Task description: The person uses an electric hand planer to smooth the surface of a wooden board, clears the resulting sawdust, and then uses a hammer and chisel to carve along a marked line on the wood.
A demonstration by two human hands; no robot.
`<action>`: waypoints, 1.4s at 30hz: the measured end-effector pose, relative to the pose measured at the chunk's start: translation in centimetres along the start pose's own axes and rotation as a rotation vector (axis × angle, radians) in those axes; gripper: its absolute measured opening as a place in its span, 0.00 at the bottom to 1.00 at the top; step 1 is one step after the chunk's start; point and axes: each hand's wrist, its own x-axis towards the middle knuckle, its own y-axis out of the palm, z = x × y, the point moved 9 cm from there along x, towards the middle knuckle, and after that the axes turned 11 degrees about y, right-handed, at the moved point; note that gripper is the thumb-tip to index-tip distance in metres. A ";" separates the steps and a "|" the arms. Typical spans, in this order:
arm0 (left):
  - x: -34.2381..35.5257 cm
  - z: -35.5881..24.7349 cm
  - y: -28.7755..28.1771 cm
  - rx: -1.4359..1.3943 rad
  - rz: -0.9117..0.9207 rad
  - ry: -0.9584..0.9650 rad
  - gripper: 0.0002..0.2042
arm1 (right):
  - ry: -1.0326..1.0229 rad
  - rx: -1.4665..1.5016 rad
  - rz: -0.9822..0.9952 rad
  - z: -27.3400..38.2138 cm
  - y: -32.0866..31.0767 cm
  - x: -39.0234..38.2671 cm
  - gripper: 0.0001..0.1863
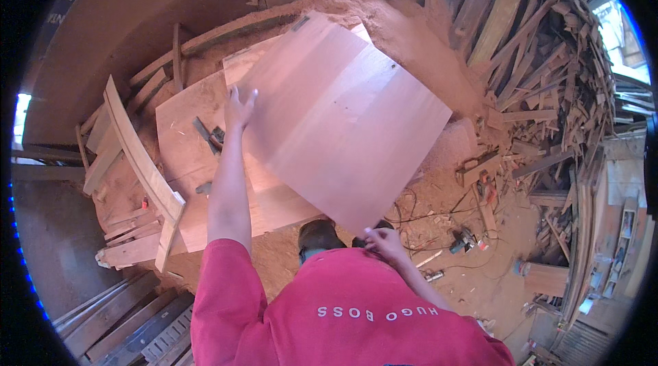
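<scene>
A large, flat wooden panel (349,119) of joined boards lies tilted in front of me, its near corner pointing toward my body. My left hand (240,111) is at the panel's left edge, fingers stretched out and thumb apart. At the near corner, my right hand (386,242) has its fingers closed on the panel's edge; part of its grip is hidden. Beneath the panel are more wide boards (188,116). Beside my left forearm, a dark hand tool (205,134) rests on these boards, with a smaller dark piece (203,188) closer to me.
A curved wooden strip (140,153) stands at the left. Sawdust (432,44) is heaped behind the panel. Stacked offcuts (548,57) fill the right side. Power tools (466,239) and cables lie on the dusty floor at right. Planks (130,311) lie at lower left.
</scene>
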 end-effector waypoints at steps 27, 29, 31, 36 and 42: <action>-29.2 -5.7 0.5 -0.015 -0.056 -0.688 0.40 | -0.429 -0.685 -0.818 19.7 -23.0 9.3 0.33; -28.7 -4.5 -0.6 0.025 -0.063 -0.711 0.39 | -0.451 -0.578 -0.741 15.3 -22.2 8.1 0.32; -27.7 -4.0 -1.1 0.032 -0.075 -0.697 0.37 | -0.400 -0.584 -0.779 12.3 -20.5 6.6 0.32; -26.8 -4.5 -0.8 0.193 -0.042 -0.663 0.37 | -0.264 -0.573 -0.907 13.4 -18.8 3.6 0.36; -23.0 -2.6 -0.7 0.202 -0.095 -0.563 0.39 | -0.285 -0.595 -0.863 17.7 -17.5 5.9 0.38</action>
